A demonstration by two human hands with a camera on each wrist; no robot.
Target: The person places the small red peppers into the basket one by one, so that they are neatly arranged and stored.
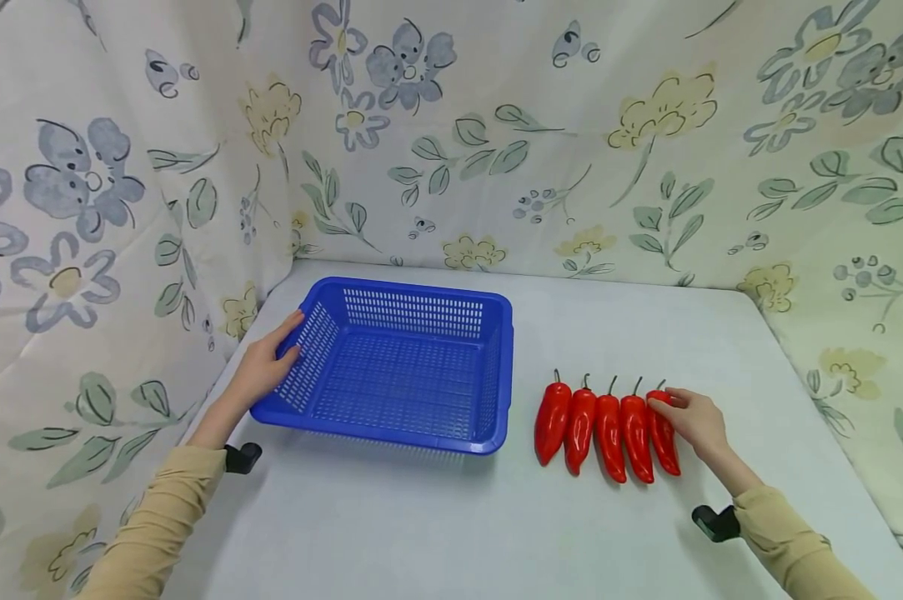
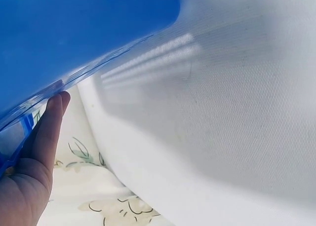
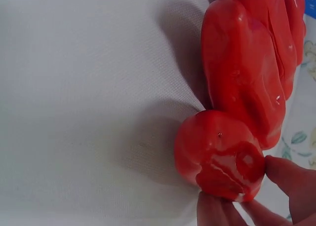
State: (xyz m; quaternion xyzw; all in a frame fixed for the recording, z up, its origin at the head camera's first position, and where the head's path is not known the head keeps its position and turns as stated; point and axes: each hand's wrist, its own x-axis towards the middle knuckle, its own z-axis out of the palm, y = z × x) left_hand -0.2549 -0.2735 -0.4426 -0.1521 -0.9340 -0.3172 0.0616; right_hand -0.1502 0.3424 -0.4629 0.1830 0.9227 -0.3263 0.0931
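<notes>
A blue plastic basket (image 1: 379, 435) with slotted walls stands on the left of the table, with nothing in it. My left hand (image 1: 262, 368) grips its left rim, thumb on the inner side. In the left wrist view the fingers (image 2: 48, 132) lie along the basket's outer wall (image 2: 94, 26). Several red peppers (image 1: 609, 437) with stems lie side by side, right of the basket. My right hand (image 1: 697, 419) pinches the rightmost pepper (image 1: 665, 450) near its stem end. Close up, thumb and fingertips sit around that pepper (image 3: 219, 142), which touches its neighbour (image 3: 242, 63).
The table (image 1: 391, 525) has a white cover. Floral curtains (image 1: 451, 192) hang behind it and along both sides. A small black device (image 1: 243, 457) is on the left wrist, another black device (image 1: 715, 523) on the right.
</notes>
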